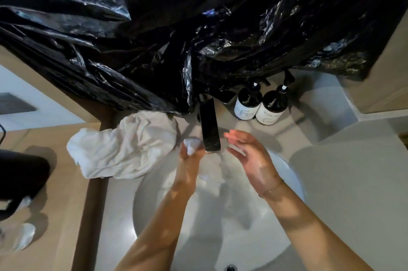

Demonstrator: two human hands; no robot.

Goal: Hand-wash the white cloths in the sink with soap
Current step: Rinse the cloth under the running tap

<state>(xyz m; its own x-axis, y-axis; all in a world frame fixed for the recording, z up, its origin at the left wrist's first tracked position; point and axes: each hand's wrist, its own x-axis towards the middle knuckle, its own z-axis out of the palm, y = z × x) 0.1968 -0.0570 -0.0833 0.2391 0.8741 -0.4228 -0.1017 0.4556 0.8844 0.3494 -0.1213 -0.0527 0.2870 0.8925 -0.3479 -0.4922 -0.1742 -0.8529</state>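
Black plastic sheeting hangs crumpled above and beyond both my hands, covering the whole upper field down to the counter.

The round pale sink lies directly beneath my forearms; its rim curves out past my right wrist.

A crumpled white cloth rests on the counter to the left of my left hand, its near edge overhanging the basin rim. It is close to my knuckles but apart from them.

A dark, flat faucet spout projects between my two hands, its tip just beside my left fingers.

My right hand hovers to the right of the spout, palm turned inward and wet, fingers extended and relaxed, gripping nothing. A thin bracelet sits on that wrist.

My left hand is raised to the left of the spout tip, fingers curled around a second white cloth. A small bunch of it shows above my fist; the remainder hangs blurred below the spout, over the basin.

Two dark pump bottles with pale labels stand side by side, touching, beyond my right hand at the back of the counter. Label text is not legible.
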